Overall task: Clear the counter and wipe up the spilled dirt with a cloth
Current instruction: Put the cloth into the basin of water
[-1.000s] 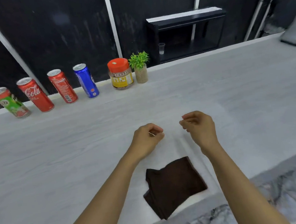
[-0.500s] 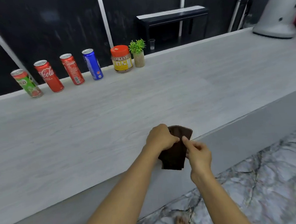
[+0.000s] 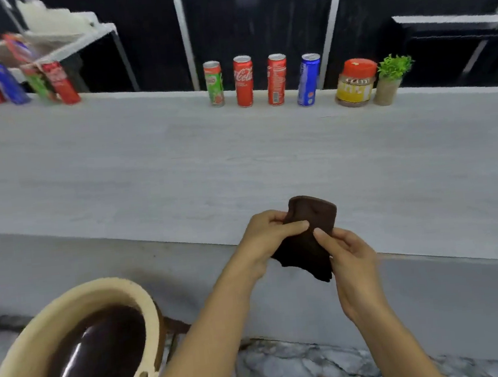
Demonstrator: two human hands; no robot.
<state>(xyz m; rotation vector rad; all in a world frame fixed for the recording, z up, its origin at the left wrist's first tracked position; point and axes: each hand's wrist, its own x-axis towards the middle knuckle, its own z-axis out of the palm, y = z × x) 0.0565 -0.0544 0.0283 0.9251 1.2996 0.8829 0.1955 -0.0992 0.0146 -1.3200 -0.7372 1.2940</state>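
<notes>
At the near edge of the counter (image 3: 179,170): one dark brown cloth (image 3: 307,243), folded, held up between both hands. Its upper end shows against the counter top and its lower end against the grey front panel; whether it touches the counter cannot be told.

- Left hand (image 3: 269,235): thumb and fingers pinch the cloth's left side, near the top.
- Right hand (image 3: 351,257): fingers curl round the cloth's right side lower down, thumb laid on its face.

Along the far edge of the counter, upright and set in a row, left to right:
- green can (image 3: 214,83)
- Coca-Cola can (image 3: 243,81)
- second red can (image 3: 276,79)
- blue can (image 3: 308,80)
- jar (image 3: 354,82) with orange lid and yellow label
- small potted plant (image 3: 389,80), just beside the jar

At the far left of the counter: a further group of cans (image 3: 18,81), blurred, in red, blue and green.

On the marble floor (image 3: 289,366), lower left: a stool (image 3: 90,349) with cream rim and glossy dark seat.
</notes>
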